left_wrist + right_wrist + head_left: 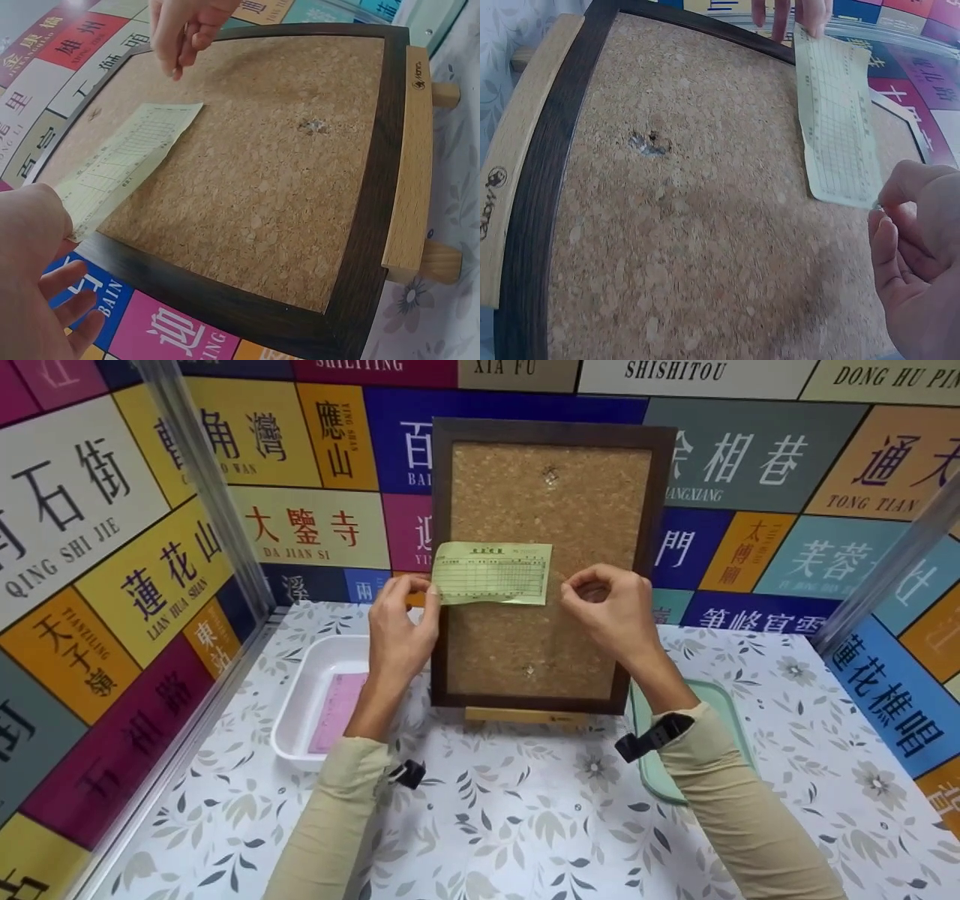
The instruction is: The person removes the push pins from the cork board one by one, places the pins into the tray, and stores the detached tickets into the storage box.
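Note:
A brown-framed corkboard (495, 637) stands upright on a wooden stand (525, 715). In front of its left half is a pale green printed form slip (495, 574), slightly curled, its left edge pinched between the thumb and finger of my left hand (401, 622). My right hand (615, 604) is just past the slip's right edge, before the cork, thumb and index finger pressed together. A tiny shiny pin-like thing (877, 204) shows at those fingertips in the right wrist view, mostly hidden by them.
A white tray (289, 720) holding a pink slip (341, 712) is to the left of the board. On the right, a light green tray (720, 697) lies partly behind my forearm. Small grey-white patches (529, 670) mark the cork. Sign-printed walls (757, 450) enclose the floral tabletop.

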{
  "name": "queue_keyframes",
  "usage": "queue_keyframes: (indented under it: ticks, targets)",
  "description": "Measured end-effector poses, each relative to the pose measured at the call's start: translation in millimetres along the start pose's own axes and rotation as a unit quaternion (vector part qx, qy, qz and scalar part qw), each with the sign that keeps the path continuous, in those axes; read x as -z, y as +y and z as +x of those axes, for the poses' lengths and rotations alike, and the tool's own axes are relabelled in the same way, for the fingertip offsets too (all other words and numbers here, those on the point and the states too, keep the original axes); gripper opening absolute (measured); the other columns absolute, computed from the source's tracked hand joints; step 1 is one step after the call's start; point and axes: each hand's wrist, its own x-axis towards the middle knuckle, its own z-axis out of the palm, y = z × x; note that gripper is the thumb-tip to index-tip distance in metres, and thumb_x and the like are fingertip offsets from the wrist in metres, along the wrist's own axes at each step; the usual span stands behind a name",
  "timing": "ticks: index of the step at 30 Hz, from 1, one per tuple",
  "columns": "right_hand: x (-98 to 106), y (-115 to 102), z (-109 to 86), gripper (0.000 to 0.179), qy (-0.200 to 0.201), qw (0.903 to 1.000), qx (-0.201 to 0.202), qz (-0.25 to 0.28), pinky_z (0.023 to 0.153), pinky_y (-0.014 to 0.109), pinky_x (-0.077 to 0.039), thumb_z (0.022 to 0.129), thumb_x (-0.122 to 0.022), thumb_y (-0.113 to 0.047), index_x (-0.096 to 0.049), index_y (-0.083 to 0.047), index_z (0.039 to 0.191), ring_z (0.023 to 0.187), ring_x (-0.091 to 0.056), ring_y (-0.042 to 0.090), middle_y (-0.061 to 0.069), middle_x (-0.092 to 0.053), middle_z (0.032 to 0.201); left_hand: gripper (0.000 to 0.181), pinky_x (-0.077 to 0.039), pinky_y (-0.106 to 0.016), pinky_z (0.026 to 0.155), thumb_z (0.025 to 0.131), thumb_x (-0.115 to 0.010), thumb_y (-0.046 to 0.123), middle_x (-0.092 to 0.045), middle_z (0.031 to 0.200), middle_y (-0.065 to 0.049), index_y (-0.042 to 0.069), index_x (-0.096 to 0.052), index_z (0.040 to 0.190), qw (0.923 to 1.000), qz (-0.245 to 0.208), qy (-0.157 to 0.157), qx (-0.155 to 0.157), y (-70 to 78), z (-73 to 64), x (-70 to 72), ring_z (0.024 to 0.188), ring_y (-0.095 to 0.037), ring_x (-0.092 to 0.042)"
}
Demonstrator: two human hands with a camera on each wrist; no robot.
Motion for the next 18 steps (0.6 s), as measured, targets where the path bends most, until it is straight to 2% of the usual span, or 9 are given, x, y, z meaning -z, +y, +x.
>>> queue_keyframes:
  ticks: [4,9,13,18]
  targets:
    - [8.8,4.1,-6.6,0.005,0.002,1.0,-0.005,-0.004,0.067,0.013,-0.056,0.091,-0.082,-0.013,-0.081,-0.009,0.092,0.073,-0.073,0.01,0.005,-0.08,0.087,0.02,-0.055,-0.041,0.098,0.106,-0.068,0.025,-0.073,0.11,-0.009,0.007,-0.075,0.108,0.9999,-0.003,-0.003,0.011,-1.2,-2.9,3.0,0.107,-0.023,-0.068]
    - [20.1,10.6,-14.4,0.004,0.002,0.9999,-0.016,-0.003,0.066,0.013,-0.055,0.091,-0.083,-0.013,-0.081,-0.01,0.094,0.073,-0.072,0.012,0.005,-0.08,0.088,0.018,-0.055,-0.041,0.086,0.107,-0.067,0.025,-0.071,0.101,-0.008,0.008,-0.073,0.108,0.9995,-0.013,-0.005,0.027,-2.1,-6.1,6.4,0.094,-0.025,-0.066]
    - [29.3,15.8,-22.5,0.004,0.006,0.9998,-0.02,0.001,0.063,0.014,-0.052,0.093,-0.083,-0.015,-0.08,-0.012,0.093,0.071,-0.069,0.012,0.005,-0.078,0.085,0.016,-0.056,-0.044,0.082,0.106,-0.067,0.022,-0.073,0.096,-0.008,0.007,-0.073,0.106,0.9994,-0.027,0.003,0.02,-4.1,-7.7,8.8,0.088,-0.026,-0.067]
    - [37.1,23.7,-32.0,0.006,0.015,0.9997,-0.021,-0.004,0.063,0.014,-0.051,0.093,-0.084,-0.013,-0.08,-0.01,0.096,0.073,-0.066,0.014,0.006,-0.076,0.086,0.015,-0.058,-0.041,0.08,0.106,-0.068,0.02,-0.076,0.093,-0.007,0.006,-0.073,0.106,0.9991,-0.041,0.008,0.013,-8.7,-11.1,11.3,0.085,-0.021,-0.068]
